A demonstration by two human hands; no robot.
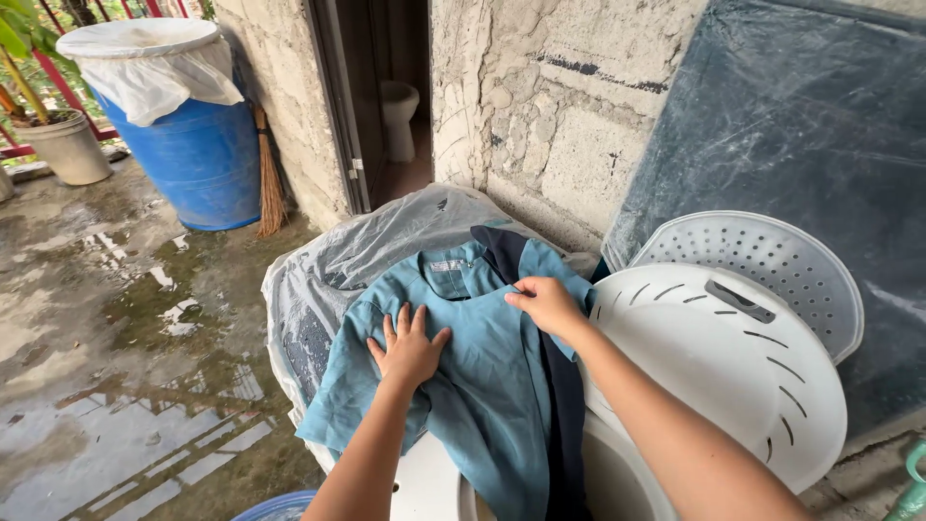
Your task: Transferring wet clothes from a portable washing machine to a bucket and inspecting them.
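Pressing flat, my left hand (409, 345) spreads its fingers on the teal shirt (482, 376); just right and farther, my right hand (548, 305) pinches its shoulder fold. Shirt lies over the plastic cover (386, 236), white lid (714, 357) right.
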